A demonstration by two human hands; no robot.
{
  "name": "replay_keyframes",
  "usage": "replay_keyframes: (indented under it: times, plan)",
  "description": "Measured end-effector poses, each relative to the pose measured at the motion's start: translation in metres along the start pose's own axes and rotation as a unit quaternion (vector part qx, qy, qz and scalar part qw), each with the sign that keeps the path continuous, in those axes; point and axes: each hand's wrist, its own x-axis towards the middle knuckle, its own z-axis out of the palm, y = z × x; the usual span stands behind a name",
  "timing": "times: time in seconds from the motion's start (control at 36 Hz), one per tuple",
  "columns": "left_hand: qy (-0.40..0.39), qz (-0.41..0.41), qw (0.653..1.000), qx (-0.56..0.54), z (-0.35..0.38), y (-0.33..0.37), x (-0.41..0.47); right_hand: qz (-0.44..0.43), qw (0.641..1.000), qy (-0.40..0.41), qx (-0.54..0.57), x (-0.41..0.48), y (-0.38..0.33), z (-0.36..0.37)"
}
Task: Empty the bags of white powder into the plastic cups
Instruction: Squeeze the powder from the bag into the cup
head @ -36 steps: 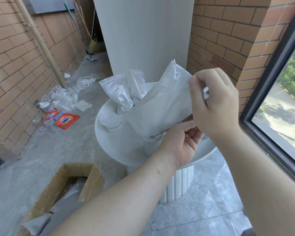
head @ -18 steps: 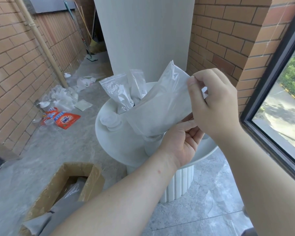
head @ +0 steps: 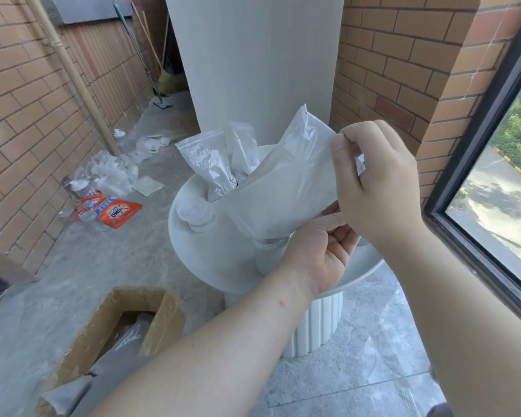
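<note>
A clear bag of white powder (head: 286, 182) is tilted mouth-down over a plastic cup (head: 268, 254) on the round white table (head: 211, 254). My right hand (head: 379, 182) pinches the bag's raised upper end. My left hand (head: 322, 251) holds the bag's lower end at the cup's rim, its fingers curled under the plastic. The cup is partly hidden by the bag and my left hand. Two more powder bags (head: 206, 164) stand upright at the table's back. A lidded plastic cup (head: 197, 215) sits left of them.
An open cardboard box (head: 115, 329) with grey bags stands on the floor at lower left. An orange detergent packet (head: 115, 210) and plastic litter lie by the left brick wall. A white pillar (head: 253, 61) rises behind the table. A window (head: 500, 191) is at right.
</note>
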Motion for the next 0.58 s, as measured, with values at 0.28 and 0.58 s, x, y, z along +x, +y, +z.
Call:
replay_keyframes:
  times: [0.28,0.58]
  plan:
    - [0.002,0.005,1.0,0.003,0.0,-0.001,0.0,0.035,0.998,-0.051,-0.004,0.0,0.0,0.004]
    - [-0.011,-0.013,1.0,-0.019,-0.001,0.005,0.003,0.128,0.989,-0.035,0.066,-0.007,0.011,-0.012]
